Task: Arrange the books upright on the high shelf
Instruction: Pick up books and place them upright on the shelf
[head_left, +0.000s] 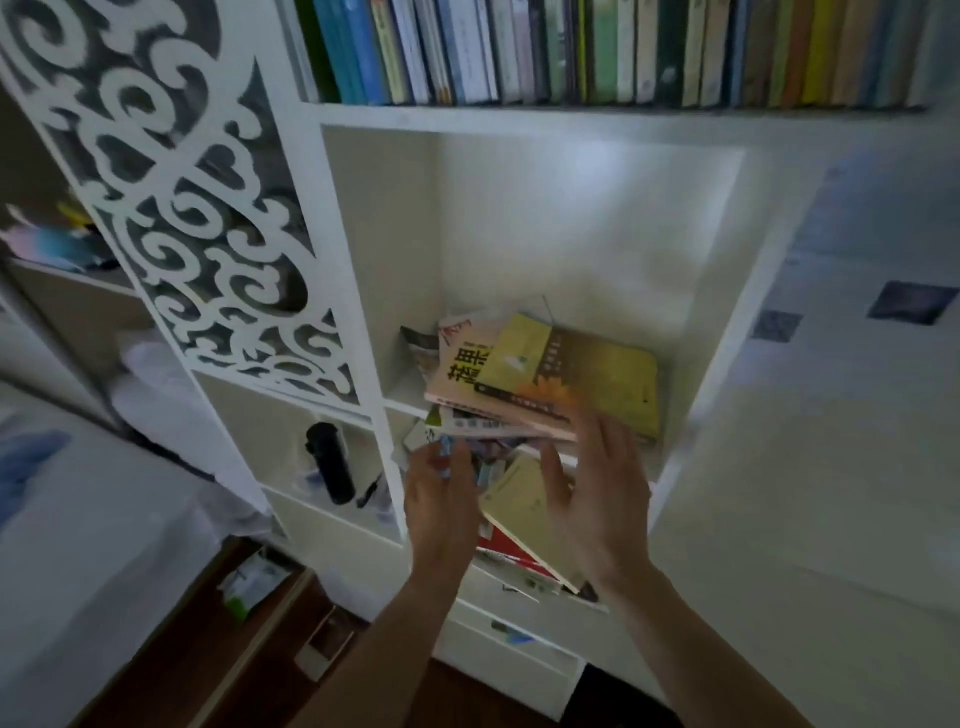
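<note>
One head-worn wide-angle view looks forward and down, close to a white bookcase (519, 119), tilted clockwise, its edges bowed.

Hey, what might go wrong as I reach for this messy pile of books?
The loose stack topped by the yellow-green paperback overhangs the white shelf edge, so it may slide off. The left hand and right hand are open, with no grip yet. The tan book below already leans outward.
</note>
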